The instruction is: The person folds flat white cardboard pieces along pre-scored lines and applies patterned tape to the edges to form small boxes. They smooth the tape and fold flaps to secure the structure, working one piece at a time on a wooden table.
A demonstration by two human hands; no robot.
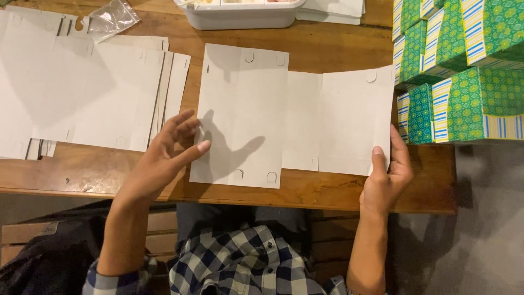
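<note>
White card stock: I see one flat, unfolded box blank (284,117) lying plain side up on the wooden table (327,191), directly ahead of me. It is matte and smooth, made of rectangular panels joined at straight creases, with small half-round thumb notches and short slits punched near its edges.

My right hand (385,177) is at the blank's 4 o'clock corner. The thumb lies flat on top of the right-hand panel and the fingers curl around its outer edge, so the hand is pinched onto the card there.

My left hand (164,155) is at the blank's 8 o'clock side. Its fingers are spread and relaxed, holding nothing. The thumb tip is just at the blank's left edge; I cannot tell whether it touches. Its shadow falls across the left panel.

At 9 o'clock from the blank lies a fanned stack of flat blanks (82,93) of the same white card, well apart from the right hand. At 3 o'clock stand assembled boxes (464,65), green patterned with blue, white and yellow striped edges, stacked in rows. At 12 o'clock sits a white plastic tray (240,16), and at 11 o'clock a crumpled clear plastic bag (112,19).
</note>
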